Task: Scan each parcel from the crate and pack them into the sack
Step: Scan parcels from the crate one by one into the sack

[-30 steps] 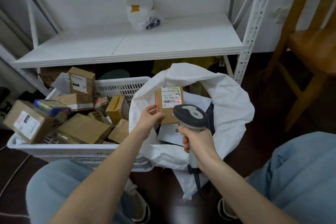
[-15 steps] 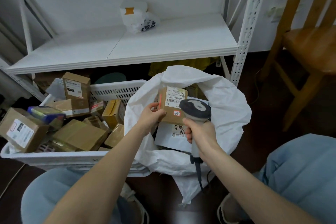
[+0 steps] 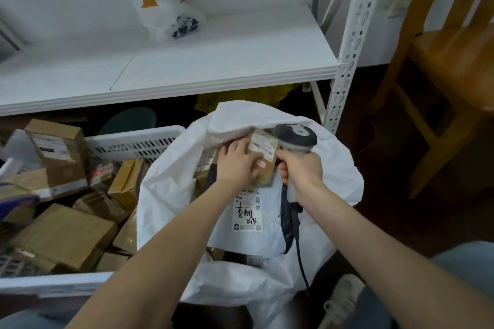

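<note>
The left hand (image 3: 236, 161) had the small brown parcel (image 3: 263, 159) down in the mouth of the white sack (image 3: 336, 179) — fingers curled over its left side, label facing up. The right hand (image 3: 300, 171) was fisted round the handle of the scanner (image 3: 295, 139), whose dark head sat right beside the parcel's label, cable hanging down. Under the parcel, inside the sack, lay a white mailer (image 3: 250, 218) with handwriting on it. The white slotted crate (image 3: 133, 140) stood just left of the sack — piled with cardboard boxes (image 3: 66, 235).
</note>
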